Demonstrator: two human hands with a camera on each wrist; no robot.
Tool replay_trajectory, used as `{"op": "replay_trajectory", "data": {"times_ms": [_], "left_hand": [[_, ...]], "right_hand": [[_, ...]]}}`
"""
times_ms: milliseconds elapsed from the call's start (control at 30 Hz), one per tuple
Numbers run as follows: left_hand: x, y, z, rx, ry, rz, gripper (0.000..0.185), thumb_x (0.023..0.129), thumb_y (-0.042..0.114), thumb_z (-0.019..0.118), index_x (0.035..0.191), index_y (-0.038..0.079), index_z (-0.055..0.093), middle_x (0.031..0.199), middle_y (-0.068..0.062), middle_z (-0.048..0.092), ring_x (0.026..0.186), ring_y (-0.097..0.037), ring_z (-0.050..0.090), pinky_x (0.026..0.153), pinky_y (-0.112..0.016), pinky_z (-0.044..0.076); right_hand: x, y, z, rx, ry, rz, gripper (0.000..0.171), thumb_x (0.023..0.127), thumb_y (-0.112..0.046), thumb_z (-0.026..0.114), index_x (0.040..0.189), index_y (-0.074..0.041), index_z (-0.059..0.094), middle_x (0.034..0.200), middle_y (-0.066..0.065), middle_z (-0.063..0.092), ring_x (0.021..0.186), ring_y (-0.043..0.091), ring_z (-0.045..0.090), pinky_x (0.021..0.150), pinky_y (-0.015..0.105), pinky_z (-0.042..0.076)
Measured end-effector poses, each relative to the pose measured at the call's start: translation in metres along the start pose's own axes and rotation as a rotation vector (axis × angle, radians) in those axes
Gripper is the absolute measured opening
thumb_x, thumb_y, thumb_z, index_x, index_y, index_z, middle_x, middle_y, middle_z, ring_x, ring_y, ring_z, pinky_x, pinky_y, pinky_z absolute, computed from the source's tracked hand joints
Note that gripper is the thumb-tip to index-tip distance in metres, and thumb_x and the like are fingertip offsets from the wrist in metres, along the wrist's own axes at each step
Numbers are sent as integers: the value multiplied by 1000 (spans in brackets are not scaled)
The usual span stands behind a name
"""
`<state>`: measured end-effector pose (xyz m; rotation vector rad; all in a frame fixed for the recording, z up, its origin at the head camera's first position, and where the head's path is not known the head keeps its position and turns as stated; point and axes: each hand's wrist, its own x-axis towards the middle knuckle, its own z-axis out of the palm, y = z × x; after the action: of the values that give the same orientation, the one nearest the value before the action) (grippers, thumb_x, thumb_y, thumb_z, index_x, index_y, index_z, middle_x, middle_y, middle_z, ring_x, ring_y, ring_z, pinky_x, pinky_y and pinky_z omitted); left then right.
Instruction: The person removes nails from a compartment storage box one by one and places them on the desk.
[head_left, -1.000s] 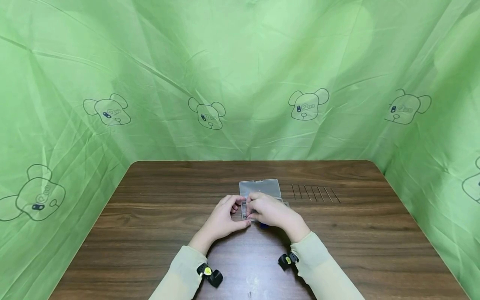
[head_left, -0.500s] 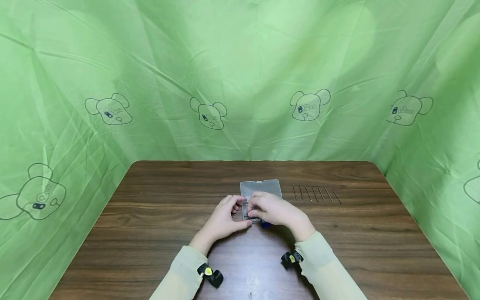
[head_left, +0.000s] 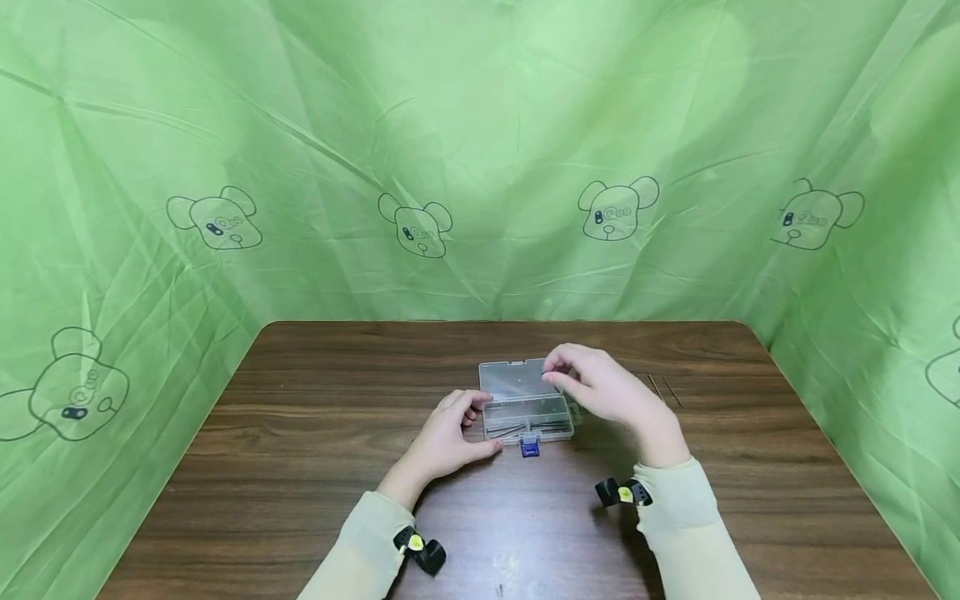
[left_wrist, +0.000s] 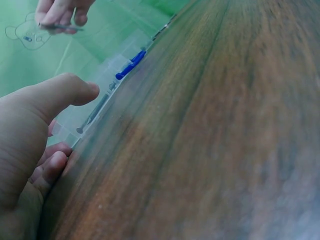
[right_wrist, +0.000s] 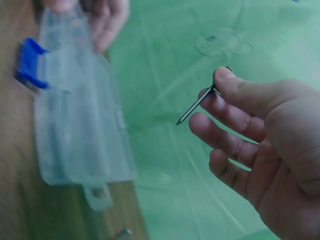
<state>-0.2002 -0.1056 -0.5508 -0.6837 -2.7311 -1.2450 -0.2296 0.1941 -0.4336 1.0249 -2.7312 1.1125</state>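
A clear plastic box (head_left: pixel 527 414) with a blue latch (head_left: pixel 530 447) lies open on the wooden table (head_left: pixel 315 433), its lid (head_left: pixel 513 379) folded back. Several thin nails lie inside it. My left hand (head_left: pixel 474 427) holds the box's left end, thumb at the front edge. In the left wrist view the thumb (left_wrist: pixel 60 95) lies beside the box (left_wrist: pixel 102 92). My right hand (head_left: pixel 557 377) hovers above the box's back right corner. In the right wrist view this hand (right_wrist: pixel 217 85) pinches one nail (right_wrist: pixel 196 105) between thumb and forefinger, clear of the box (right_wrist: pixel 75 125).
A few loose nails (head_left: pixel 663 388) lie in a row on the table right of the box, partly hidden behind my right hand. Green printed cloth (head_left: pixel 480 167) walls in the table at the back and both sides. Black wrist cameras (head_left: pixel 420 550) sit on both sleeves.
My right hand has lifted off the box and moved up and to the right, uncovering the tray and the blue latch. The left hand and box have stayed put.
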Motion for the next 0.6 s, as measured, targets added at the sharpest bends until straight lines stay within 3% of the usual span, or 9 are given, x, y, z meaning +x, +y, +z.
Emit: {"op": "replay_trajectory", "data": {"times_ms": [233,600], "left_hand": [[0,0,0,15,2,3,70,81,37,97,141,17,67,114,7,61,99,-10,58,91,-32,52],[0,0,0,28,-1,6,70,81,37,97,141,18,66,115,8,60,99,-9,57,91,-32,52]], "right_hand": [[-14,12,-25,-66,101,69,4,110,-17,68,112,-14,71,96,-2,72,84,12,63,77,32,54],[-34,33,-46,-166,228,127,9,110,-16,67,116,-9,70,97,4,74,84,16,64,77,35,54]]}}
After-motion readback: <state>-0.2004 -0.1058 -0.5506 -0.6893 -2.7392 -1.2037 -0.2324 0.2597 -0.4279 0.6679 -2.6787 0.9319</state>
